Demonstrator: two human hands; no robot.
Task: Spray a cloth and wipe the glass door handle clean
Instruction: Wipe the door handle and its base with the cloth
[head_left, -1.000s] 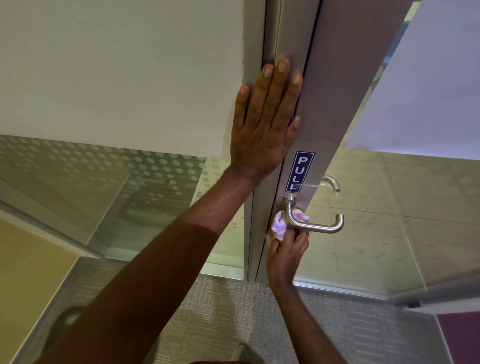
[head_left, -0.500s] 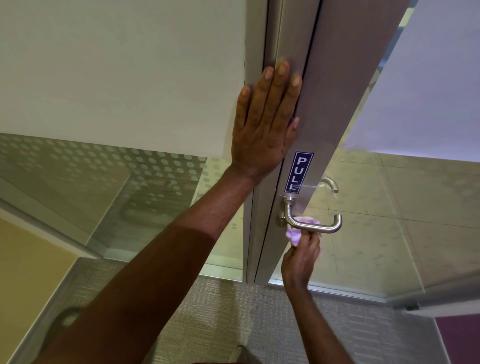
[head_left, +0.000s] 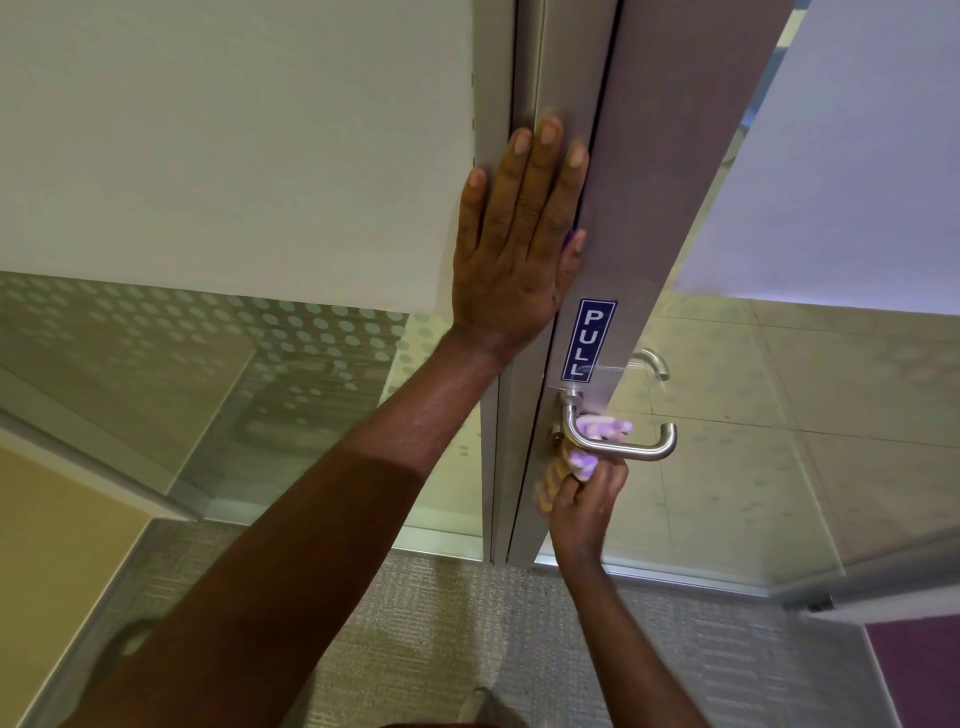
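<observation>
Since a moment ago, your right hand (head_left: 584, 501), gripping the cloth (head_left: 592, 441), slid back toward the handle (head_left: 623, 447) base; left hand (head_left: 519, 244) lies flat above. Next, wipe outward.

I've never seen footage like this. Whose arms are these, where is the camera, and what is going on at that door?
There is no machine here: the arms belong to a person, and the camera sits on their head, looking forward and down, so you see what they see.

The left hand lies flat, fingers straight, against the metal door frame, apparently steadying the door. Lower down, the right hand grips a small purple cloth bunched around the silver lever handle, near where it joins the door. That is the wiping part of the job.

Just above the handle is a blue sign reading PULL. Through the glass you can see a second handle on the door's far side. Below is grey carpet.
</observation>
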